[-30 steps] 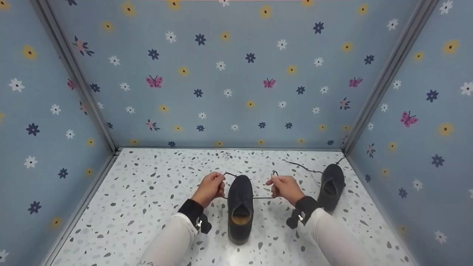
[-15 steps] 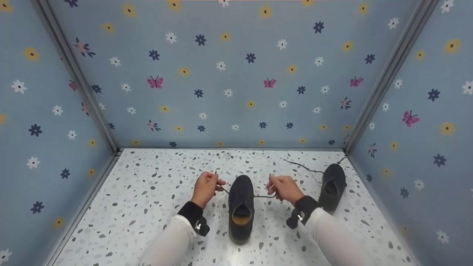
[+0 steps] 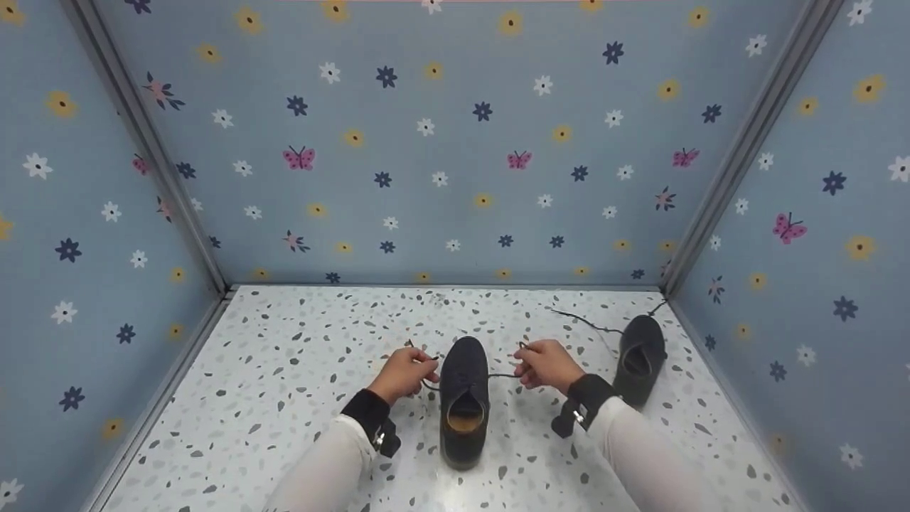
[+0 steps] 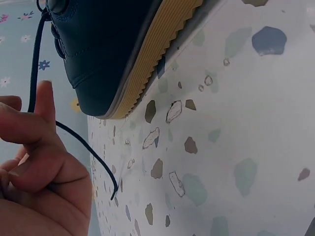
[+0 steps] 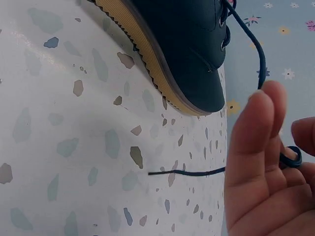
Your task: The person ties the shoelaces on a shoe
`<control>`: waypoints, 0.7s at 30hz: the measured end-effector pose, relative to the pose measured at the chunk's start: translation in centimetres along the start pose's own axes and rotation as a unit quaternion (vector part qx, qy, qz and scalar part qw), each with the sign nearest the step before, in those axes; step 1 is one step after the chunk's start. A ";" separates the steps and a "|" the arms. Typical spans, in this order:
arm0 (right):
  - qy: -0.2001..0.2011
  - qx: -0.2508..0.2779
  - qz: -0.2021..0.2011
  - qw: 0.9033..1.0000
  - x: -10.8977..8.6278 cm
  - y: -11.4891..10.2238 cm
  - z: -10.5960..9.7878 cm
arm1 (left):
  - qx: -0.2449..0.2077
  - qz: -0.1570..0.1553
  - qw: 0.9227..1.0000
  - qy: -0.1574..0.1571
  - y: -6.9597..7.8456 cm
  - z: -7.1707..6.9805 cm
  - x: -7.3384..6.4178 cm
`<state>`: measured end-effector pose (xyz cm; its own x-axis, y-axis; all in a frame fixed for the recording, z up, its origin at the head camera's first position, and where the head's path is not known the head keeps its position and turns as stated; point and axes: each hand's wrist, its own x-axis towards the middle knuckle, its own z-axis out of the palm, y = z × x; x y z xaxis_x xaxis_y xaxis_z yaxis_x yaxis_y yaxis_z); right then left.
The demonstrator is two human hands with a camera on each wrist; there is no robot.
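A dark lace-up shoe (image 3: 466, 363) with a tan ridged sole (image 4: 142, 59) stands on the floor between my hands, toe pointing away. My left hand (image 3: 404, 373), beside its left side, pinches one shoelace (image 4: 36, 59) between thumb and fingers; the tip hangs loose past the hand. On the other side, my right hand (image 3: 553, 364) holds the right-hand shoelace (image 5: 262, 64). That one passes behind the fingers, bends in a small loop near the thumb and sticks out at its tip. Between shoe and hands, both laces run slightly slack.
A second dark shoe (image 3: 638, 359) stands to the right, behind my right wrist, its loose lace (image 3: 586, 322) spread on the speckled floor (image 3: 306, 398). Flowered blue panels (image 3: 455, 178) with grey frames enclose the floor at the back and both sides.
My left hand first drew slightly away from the shoe, then came back closer and lower, and its lace now sags. The right hand has barely shifted; its lace hangs less taut than before.
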<state>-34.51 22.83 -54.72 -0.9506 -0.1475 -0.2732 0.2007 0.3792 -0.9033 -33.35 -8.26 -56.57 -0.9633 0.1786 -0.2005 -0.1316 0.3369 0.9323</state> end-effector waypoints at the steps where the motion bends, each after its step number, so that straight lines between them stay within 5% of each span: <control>1: -0.003 -0.001 0.006 1.000 0.0 0.0 0.0 | 0.003 -0.004 1.000 -0.014 0.0 -0.2 0.0; 7: -0.031 -0.020 0.020 0.999 -0.3 -0.4 -0.4 | 0.065 -0.021 0.993 -0.098 0.6 -1.3 -0.2; 11: -0.040 -0.112 0.005 0.993 -0.6 -1.1 -0.4 | 0.119 -0.013 0.985 -0.121 1.1 -1.6 -0.2; 14: -0.034 -0.213 -0.019 0.976 -0.9 -1.7 -0.3 | 0.157 0.006 0.981 -0.115 1.5 -1.4 -0.2; 21: 0.017 -0.387 -0.071 0.919 -0.9 -2.6 0.6 | 0.207 0.021 0.975 -0.072 2.2 -0.4 -0.4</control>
<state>-34.04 21.46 -52.27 -0.9637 -0.2222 -0.1479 -0.1421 0.8961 -0.4205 -33.34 -7.92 -54.31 -0.9188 0.3185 -0.2331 0.0417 0.6656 0.7452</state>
